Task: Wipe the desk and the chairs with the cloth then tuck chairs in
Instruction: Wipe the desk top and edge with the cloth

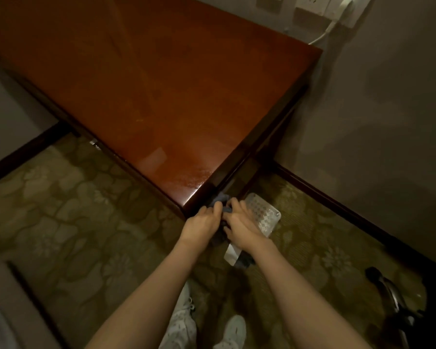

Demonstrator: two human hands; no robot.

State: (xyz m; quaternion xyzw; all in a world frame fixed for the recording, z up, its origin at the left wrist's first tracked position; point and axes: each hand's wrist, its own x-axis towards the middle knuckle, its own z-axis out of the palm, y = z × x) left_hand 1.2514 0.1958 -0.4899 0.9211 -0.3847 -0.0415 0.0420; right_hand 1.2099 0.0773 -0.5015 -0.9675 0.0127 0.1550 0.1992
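Observation:
A glossy red-brown wooden desk point(161, 91) fills the upper middle, its near corner pointing at me. Just below that corner both my hands hold a dark blue cloth point(220, 200), bunched between them. My left hand point(202, 224) grips the cloth's left side with curled fingers. My right hand point(239, 222) grips its right side, and a dark end of the cloth hangs down under my right wrist. Part of a chair base point(390, 295), black with chrome, shows at the lower right.
A clear patterned tray point(264, 212) lies on the carpet right of my hands. A white strip point(232, 255) sticks out under my right wrist. A plug and white cable point(337, 18) hang on the wall at the desk's far right. A grey upholstered edge point(8, 306) fills the lower left.

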